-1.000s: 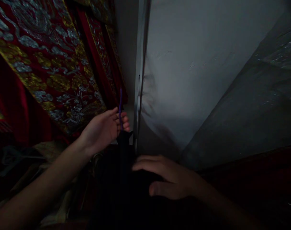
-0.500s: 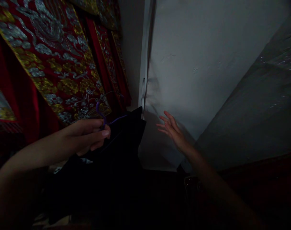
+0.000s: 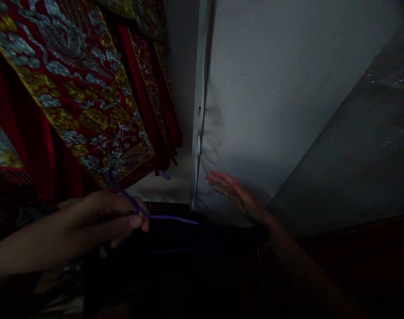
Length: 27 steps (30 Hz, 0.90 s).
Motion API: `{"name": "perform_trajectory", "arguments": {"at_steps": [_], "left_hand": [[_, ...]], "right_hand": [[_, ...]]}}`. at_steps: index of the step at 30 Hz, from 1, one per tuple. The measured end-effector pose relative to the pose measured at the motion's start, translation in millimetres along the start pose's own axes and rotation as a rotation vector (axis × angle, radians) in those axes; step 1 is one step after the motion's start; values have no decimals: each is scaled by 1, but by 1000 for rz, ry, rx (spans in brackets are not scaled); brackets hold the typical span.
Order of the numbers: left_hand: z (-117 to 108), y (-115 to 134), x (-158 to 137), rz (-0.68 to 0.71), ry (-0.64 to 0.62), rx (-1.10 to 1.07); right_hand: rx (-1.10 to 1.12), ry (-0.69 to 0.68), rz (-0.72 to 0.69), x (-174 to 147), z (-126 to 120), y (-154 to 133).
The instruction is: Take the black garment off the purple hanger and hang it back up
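Between its thumb and fingers, my left hand (image 3: 115, 217) grips a purple clothes hanger (image 3: 168, 217) near the base of its hook. The hook curls up above that hand, and one arm of the hanger reaches right. A dark garment (image 3: 175, 261) hangs on the hanger; its outline is mostly lost in the dark. On the right, my right hand (image 3: 235, 192) holds nothing. Its fingers are stretched out toward the left, in front of the white wall and apart from the hanger.
Red cloth with gold and silver embroidery (image 3: 89, 93) hangs on the left. A vertical strip with a cable (image 3: 198, 128) runs down the wall corner. The white wall (image 3: 255, 102) borders a grey, shiny panel (image 3: 348, 146) on the right. The floor area is very dark.
My left hand has lowered with the hanger and tilted it, and the garment has dropped away from the wall corner. My right hand has shifted slightly down and left.
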State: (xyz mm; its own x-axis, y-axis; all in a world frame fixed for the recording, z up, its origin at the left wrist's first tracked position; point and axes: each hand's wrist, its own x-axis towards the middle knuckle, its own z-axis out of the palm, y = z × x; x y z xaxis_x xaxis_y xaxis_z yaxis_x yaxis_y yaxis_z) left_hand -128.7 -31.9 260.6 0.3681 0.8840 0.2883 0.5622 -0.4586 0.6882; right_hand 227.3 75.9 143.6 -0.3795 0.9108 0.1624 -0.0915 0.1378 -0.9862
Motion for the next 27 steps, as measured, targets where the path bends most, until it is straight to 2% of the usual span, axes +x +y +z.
{"name": "perform_trajectory", "arguments": {"at_steps": [2, 3, 4, 6, 10, 13, 16, 18, 20, 24, 25, 27], "left_hand": [[4, 8, 10, -15, -33, -35], [5, 11, 16, -31, -59, -45], [6, 13, 22, -35, -18, -40], [8, 12, 35, -34, 72, 0], [13, -6, 54, -32, 166, 48], [23, -23, 65, 9, 215, 35], [35, -39, 76, 54, 295, -71], [42, -45, 82, 105, 413, -161], [45, -47, 85, 178, 597, -208], [51, -41, 77, 279, 943, -139], [54, -41, 73, 305, 988, -115], [62, -43, 65, 366, 1001, -75]], "right_hand": [[108, -130, 208, -10, 0, -4], [145, -145, 298, -15, -1, -6], [174, -128, 363, -20, -3, -9], [235, -47, 392, -28, -4, -17], [353, 65, 312, -39, 2, -38], [233, 205, 149, -42, 12, -48], [100, 383, -25, -36, 17, -51], [88, 466, -83, -27, 17, -53], [133, 525, -121, -12, 13, -57], [257, 597, -203, 26, -2, -65], [275, 606, -224, 34, -7, -67], [293, 607, -245, 48, -17, -70]]}}
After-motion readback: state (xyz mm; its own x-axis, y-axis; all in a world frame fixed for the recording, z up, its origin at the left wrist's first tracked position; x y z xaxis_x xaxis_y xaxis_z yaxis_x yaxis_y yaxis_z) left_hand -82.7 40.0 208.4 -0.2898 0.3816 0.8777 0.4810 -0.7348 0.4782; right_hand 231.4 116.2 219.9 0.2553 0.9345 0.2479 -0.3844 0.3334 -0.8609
